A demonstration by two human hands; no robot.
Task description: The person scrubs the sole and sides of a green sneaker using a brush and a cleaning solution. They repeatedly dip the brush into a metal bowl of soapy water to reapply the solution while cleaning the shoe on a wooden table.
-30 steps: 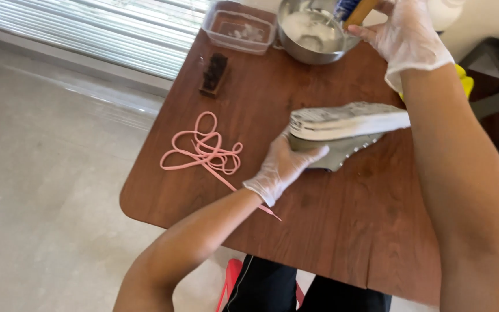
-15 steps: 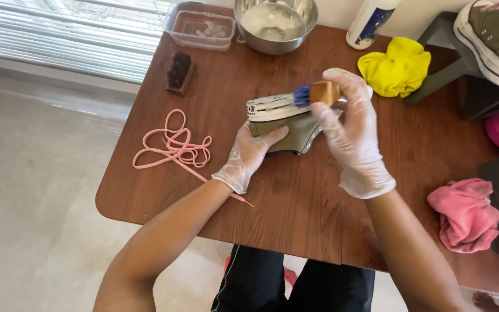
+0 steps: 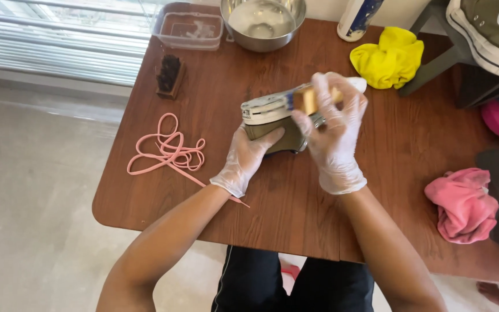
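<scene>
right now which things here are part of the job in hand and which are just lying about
In use: shoe, brush, left hand, right hand.
Lying about: laces, yellow cloth, pink cloth, bowl, tub, dark brush.

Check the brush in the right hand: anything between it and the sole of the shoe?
Nothing visible. The right hand holds the wooden brush right at the white sole of the olive shoe, which the left hand steadies on the table. Actual contact is blurred.
</scene>
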